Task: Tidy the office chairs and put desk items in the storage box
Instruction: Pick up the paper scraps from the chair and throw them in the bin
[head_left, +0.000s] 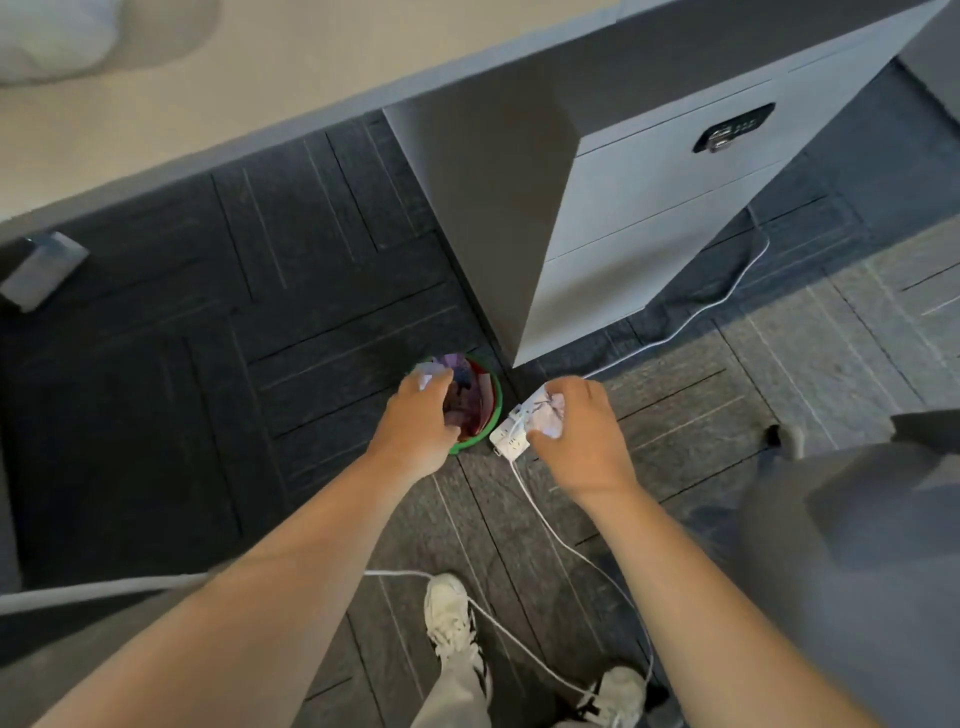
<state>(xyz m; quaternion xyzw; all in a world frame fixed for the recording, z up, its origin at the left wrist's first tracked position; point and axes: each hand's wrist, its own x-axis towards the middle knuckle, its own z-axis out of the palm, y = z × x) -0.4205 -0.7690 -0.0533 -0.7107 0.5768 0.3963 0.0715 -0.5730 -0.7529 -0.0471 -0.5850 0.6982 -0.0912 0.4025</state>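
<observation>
green bin (496, 400) full of paper scraps (467, 395)

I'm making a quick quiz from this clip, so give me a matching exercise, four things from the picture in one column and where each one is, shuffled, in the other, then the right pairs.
Things
1. green-rimmed bin
2. power strip
3. drawer cabinet
4. crumpled paper

Places
A. standing under the desk, lock on its top drawer
B. held in the right hand
C. on the carpet under the left hand, full of rubbish
D. lying on the carpet between bin and right hand, white cable trailing toward the shoes

Pairs: 1-C, 2-D, 3-A, 4-B
</observation>
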